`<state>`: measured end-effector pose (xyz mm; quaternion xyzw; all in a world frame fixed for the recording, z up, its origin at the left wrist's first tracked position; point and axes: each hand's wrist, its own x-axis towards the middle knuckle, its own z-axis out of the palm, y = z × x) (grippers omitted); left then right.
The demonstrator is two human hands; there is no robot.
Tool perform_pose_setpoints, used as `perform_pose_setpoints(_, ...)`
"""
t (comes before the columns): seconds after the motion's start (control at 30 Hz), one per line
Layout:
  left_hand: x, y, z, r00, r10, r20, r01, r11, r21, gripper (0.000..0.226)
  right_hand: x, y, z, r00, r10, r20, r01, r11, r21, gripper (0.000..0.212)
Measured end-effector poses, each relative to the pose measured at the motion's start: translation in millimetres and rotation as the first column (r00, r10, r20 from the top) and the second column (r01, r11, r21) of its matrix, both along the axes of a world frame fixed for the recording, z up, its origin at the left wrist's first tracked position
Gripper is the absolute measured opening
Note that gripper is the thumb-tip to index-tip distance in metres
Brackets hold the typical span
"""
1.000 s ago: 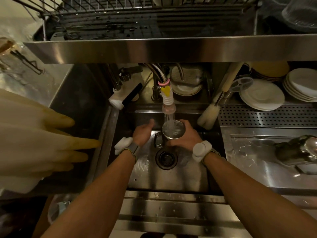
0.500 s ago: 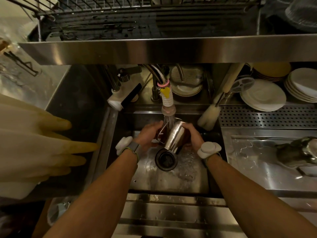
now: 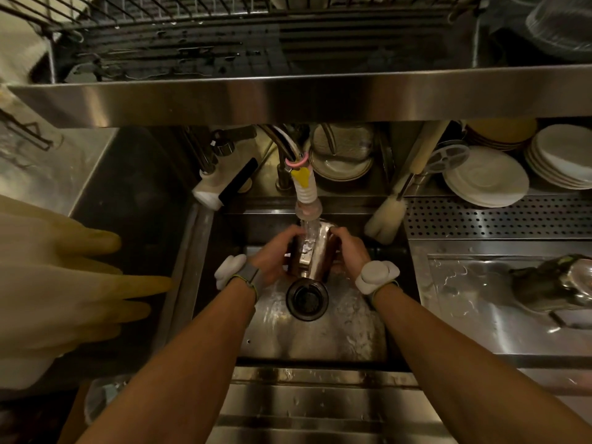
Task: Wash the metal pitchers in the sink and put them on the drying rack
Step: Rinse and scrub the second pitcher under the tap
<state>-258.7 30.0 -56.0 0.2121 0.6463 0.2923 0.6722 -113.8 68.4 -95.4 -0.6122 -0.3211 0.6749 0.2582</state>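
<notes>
Under the white ribbed tap nozzle (image 3: pixel 307 200), curled fingers (image 3: pixel 287 234) of the left hand (image 3: pixel 272 259) and right hand (image 3: pixel 351 251) clamp opposite sides of a shiny steel pitcher (image 3: pixel 309 253), tilted in the stream above the stainless-steel sink (image 3: pixel 320 338); a dark wire drying rack (image 3: pixel 224 43) sits overhead.

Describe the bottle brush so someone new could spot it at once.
Start at the sink. At its back right corner, left of the perforated tray, leans the bottle brush. Unlike the plates nearby, it has a pale fuzzy head and long handle.
</notes>
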Motion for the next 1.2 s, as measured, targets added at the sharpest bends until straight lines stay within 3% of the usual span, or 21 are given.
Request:
perform_pose_setpoints(0.1, 0, -2, -3, 1.0, 0.007, -0.006, -0.007, 0.997, 0.076, 0.014, -2, 0, 0, 0.999, -0.016, -0.03, 0.016, 1.0, 0.025, 0.037)
perform_pose_setpoints(0.2, -2, -6, -5, 1.0, 0.024, 0.004, -0.024, 0.994, 0.109, 0.031, -4, 1, -2, 1.0, -0.001, -0.027, 0.002, 1.0, 0.03, 0.049)
perform_pose_setpoints(0.37, -5, -6, 4, 0.998, 0.006, -0.064, -0.008, 0.999, -0.041, 0.046, -9, 1, -2, 0.991, 0.107, 0.074, -0.111, 0.993, 0.047, 0.067)
perform_pose_setpoints(0.5, -1, 0, 4, 0.985, 0.054, -0.161, -0.071, 0.992, -0.103, 0.053, -10, -2, -2, 0.993, 0.109, 0.048, -0.11, 0.994, 0.02, 0.053)
perform_pose_setpoints(0.63, -1, -2, 5, 0.984, 0.088, -0.156, -0.106, 0.989, -0.106, 0.045, -9, -5, 7, 0.995, 0.101, -0.007, -0.101, 0.993, -0.056, 0.033)
perform_pose_setpoints(0.77, -6, -7, -1, 0.994, 0.054, -0.099, -0.067, 0.99, -0.126, 0.047, -5, -5, 10, 0.985, 0.172, 0.023, -0.171, 0.985, -0.029, 0.02)
perform_pose_setpoints(0.9, -6, -9, 0, 0.996, 0.043, -0.078, -0.048, 0.997, -0.061, 0.044, -4, -6, 6, 0.993, 0.118, -0.016, -0.118, 0.993, 0.028, 0.039)
perform_pose_setpoints(0.97, -4, -9, 0, 0.997, 0.067, -0.05, -0.067, 0.998, -0.004, 0.041, -4, -6, 6, 0.999, 0.047, -0.025, -0.046, 0.998, 0.048, 0.035)
perform_pose_setpoints(1.07, -5, -9, -3, 0.982, 0.016, -0.19, 0.01, 0.991, 0.136, 0.059, -4, -4, 9, 0.996, 0.077, 0.043, -0.078, 0.996, 0.032, 0.053)
perform_pose_setpoints(1.13, -5, -8, -5, 0.926, -0.075, -0.369, 0.177, 0.952, 0.251, 0.07, -4, -2, 14, 0.987, 0.146, 0.066, -0.147, 0.989, 0.011, 0.073)
perform_pose_setpoints(1.2, -5, -8, -11, 0.854, -0.111, -0.509, 0.294, 0.91, 0.294, 0.086, -5, -2, 17, 0.98, 0.184, 0.074, -0.186, 0.982, 0.018, 0.077)
